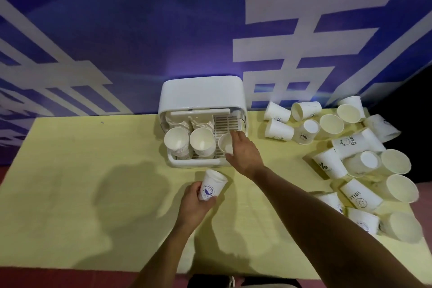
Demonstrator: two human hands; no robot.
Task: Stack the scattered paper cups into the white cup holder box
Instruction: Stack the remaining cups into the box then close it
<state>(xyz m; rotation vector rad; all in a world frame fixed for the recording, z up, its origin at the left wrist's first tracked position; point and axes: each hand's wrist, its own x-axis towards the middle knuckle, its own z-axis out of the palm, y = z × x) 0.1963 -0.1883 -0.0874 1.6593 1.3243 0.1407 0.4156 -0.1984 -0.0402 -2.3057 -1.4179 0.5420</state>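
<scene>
1. A white paper cup printed with a round blue logo [212, 186] is being gripped by the left hand [194, 203], with the fingers being wrapped round its lower part. It is being held tilted above the pale yellow desk [70, 182], just in front of the box.
2. A plain white paper cup [226, 144] is being pinched by the right hand [243, 152], between the thumb below and the fingers above. Its mouth is being turned toward the camera.
3. This plain cup is being held at the front of the slatted right-hand compartment of the white plastic cup holder box [203, 98]. Whether it is touching the slats cannot be told.
4. The box is being carried at the far edge of the desk, against a blue wall with white characters [117, 30].
5. Two stacks of white paper cups [176, 141] are being kept in the left and middle compartments, just left of the right hand.
6. A scattered heap of white paper cups [350, 159] is being carried on the right part of the desk, beyond the right forearm and well apart from the left hand. Many are lying on their sides.
</scene>
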